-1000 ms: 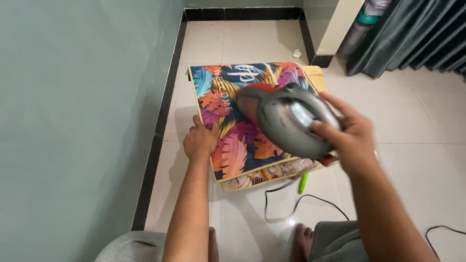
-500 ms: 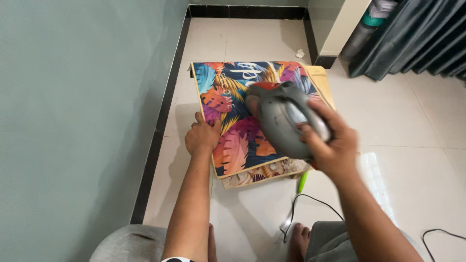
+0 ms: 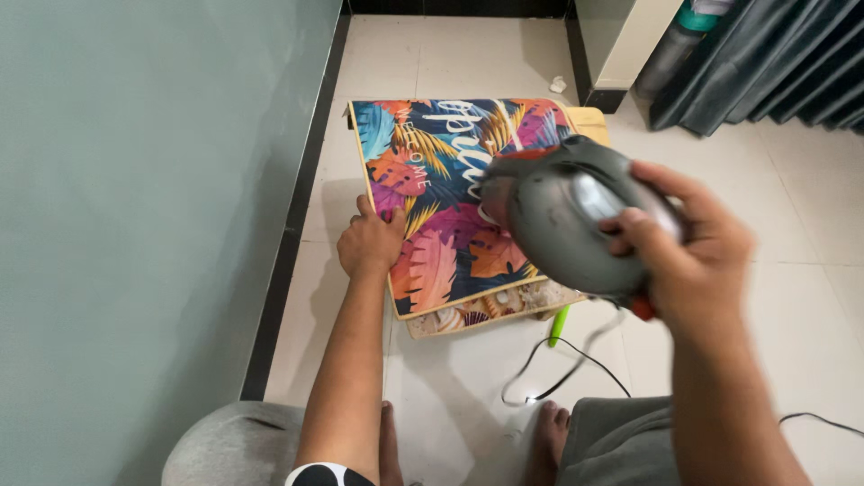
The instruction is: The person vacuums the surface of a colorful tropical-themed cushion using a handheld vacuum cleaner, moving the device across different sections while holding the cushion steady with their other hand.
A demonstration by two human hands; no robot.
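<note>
Pinning the mat [image 3: 450, 216] flat with my left hand [image 3: 369, 243], my right hand [image 3: 688, 247] wraps its grip around the vacuum [image 3: 567, 220], nozzle toward the mat.

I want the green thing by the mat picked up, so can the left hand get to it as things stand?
Probably not easily. The left hand presses the colourful mat's left edge, while the green object lies past the mat's other corner, under the handheld vacuum.
</note>
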